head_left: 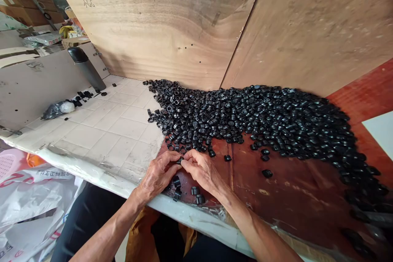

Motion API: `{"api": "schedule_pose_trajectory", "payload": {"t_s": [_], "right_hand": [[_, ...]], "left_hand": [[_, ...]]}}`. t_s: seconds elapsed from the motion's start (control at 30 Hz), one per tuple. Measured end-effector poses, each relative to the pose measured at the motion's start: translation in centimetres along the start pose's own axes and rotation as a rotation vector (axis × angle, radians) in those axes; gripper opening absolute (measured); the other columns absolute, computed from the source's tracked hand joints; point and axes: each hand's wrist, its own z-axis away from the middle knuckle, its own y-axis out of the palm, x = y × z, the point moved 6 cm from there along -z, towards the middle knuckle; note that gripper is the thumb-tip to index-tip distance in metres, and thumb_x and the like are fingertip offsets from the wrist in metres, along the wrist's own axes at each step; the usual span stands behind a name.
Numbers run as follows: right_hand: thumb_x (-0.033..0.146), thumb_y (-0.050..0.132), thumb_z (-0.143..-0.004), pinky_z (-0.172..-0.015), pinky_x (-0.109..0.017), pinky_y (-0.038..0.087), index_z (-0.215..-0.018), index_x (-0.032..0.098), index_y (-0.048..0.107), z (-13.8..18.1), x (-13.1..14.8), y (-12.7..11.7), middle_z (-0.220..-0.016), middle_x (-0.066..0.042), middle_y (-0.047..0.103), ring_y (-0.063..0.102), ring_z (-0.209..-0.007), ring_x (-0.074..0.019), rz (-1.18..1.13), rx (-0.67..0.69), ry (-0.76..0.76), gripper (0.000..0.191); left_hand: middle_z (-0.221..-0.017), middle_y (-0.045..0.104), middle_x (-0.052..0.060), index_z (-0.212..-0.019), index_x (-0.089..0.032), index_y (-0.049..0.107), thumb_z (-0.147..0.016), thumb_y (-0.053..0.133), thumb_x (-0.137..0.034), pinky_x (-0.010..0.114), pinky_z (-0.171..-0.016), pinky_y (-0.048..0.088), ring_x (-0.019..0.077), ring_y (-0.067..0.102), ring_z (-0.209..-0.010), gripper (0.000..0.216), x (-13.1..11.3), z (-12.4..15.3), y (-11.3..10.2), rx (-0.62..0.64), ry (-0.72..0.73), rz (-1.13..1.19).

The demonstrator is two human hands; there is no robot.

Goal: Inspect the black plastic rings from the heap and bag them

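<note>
Head view: left hand (160, 172) and right hand (201, 168) pinch a black part (179, 161), apparently mid-handling. Next move probably wants a steady grip.

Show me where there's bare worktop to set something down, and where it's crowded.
Bare: the pale tiled surface between the dark flask and the pile of black parts; also the reddish-brown board between that pile and the right forearm. Crowded: along the wooden panel's foot and between the forearms, where loose parts lie.
</note>
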Motion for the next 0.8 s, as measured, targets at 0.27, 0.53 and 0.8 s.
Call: {"api": "schedule_pose_trajectory", "payload": {"t_s": [0.27, 0.53, 0.8], "right_hand": [[0.026, 0.059, -0.094, -0.063, -0.025, 0.043, -0.092, 0.022, 0.067, 0.2, 0.6, 0.0, -0.075, 0.001, 0.072, 0.065, -0.068, -0.0164, 0.093, -0.027, -0.077, 0.009], [0.029, 0.064, -0.092, -0.055, -0.026, 0.031, -0.066, 0.021, 0.06, -0.1, 0.2, -4.1, -0.059, 0.001, 0.061, 0.054, -0.056, -0.0148, 0.368, -0.172, -0.021, 0.028], [0.008, 0.068, -0.089, -0.072, -0.029, 0.046, -0.112, 0.02, 0.067, -0.9, -1.6, -3.1, -0.084, -0.002, 0.068, 0.064, -0.074, -0.0195, 0.515, -0.172, -0.228, 0.027]], "left_hand": [[-0.122, 0.078, 0.007, -0.114, -0.022, 0.07, -0.098, 0.069, -0.029, 0.036, -0.099, 0.059, 0.0219, 0.074, -0.113, 0.018, -0.2, -0.2, 0.1, 0.049, -0.046, 0.004], [-0.069, 0.068, -0.003, -0.101, -0.02, 0.072, -0.093, 0.072, -0.041, 0.025, -0.057, 0.047, 0.0145, 0.063, -0.06, 0.022, 0.1, -0.9, 1.3, 0.238, -0.313, -0.144], [-0.079, 0.074, -0.002, -0.134, -0.027, 0.068, -0.094, 0.069, -0.027, 0.027, -0.064, 0.052, 0.0162, 0.067, -0.062, 0.041, 1.9, -1.8, 1.6, 0.094, -0.167, -0.393]]}}
